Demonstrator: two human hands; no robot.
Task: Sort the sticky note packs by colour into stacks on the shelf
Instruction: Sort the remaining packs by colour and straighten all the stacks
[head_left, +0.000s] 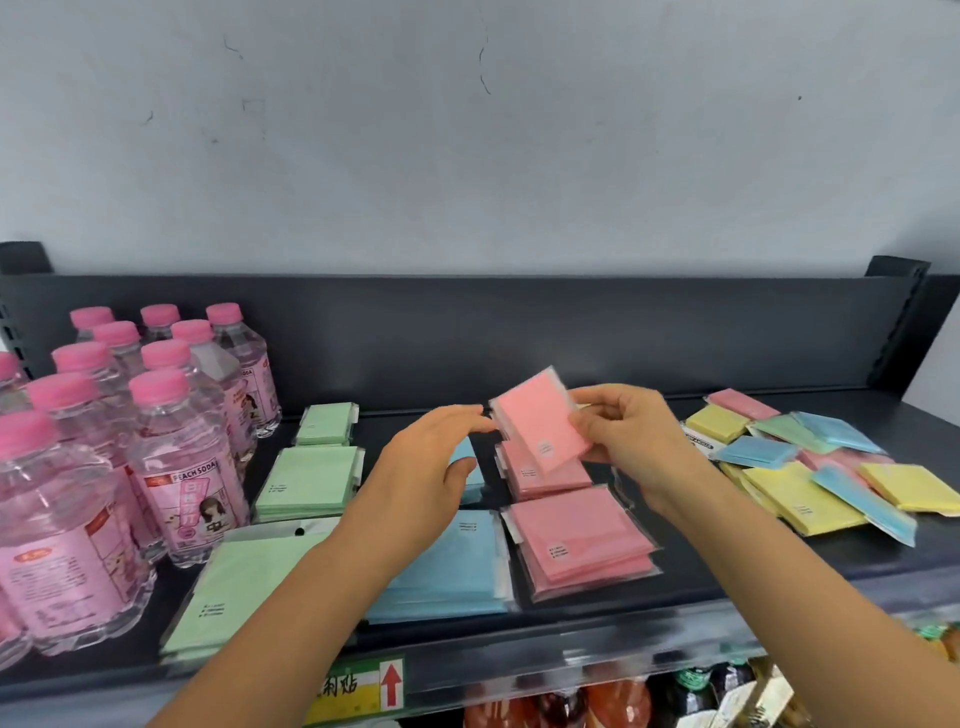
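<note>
The person's right hand (634, 436) grips a pink sticky note pack in clear wrap (535, 415), thumb on its face and fingers curled behind its right edge. The pack is tilted in the air over the dark grey metal shelf (426, 374), just above the rear pink stack (545, 475). The left hand (426, 467) holds nothing. Its fingers (457, 418) are stretched out and relaxed, with the tips right at the held pack's left edge; whether they touch it cannot be told.

Sorted piles lie in rows running front to back. On the left are three green stacks: a small one at the back (324, 423), one in the middle (309, 480) and a large one at the front (244, 577). Next come a front blue stack (452, 566), partly under the left forearm, and a second blue stack (465, 457), mostly hidden behind the left hand. To their right, the front pink stack (582, 535) lies just before the rear one.

Well to the right, a loose jumble of yellow, blue, green and pink packs (810, 457) lies overlapping at odd angles.

At the shelf's left end stand clear peach soda bottles with pink caps (171, 457), close beside the green stacks. On the shelf's front rail sits a yellow-green label with a red arrow (363, 686).
</note>
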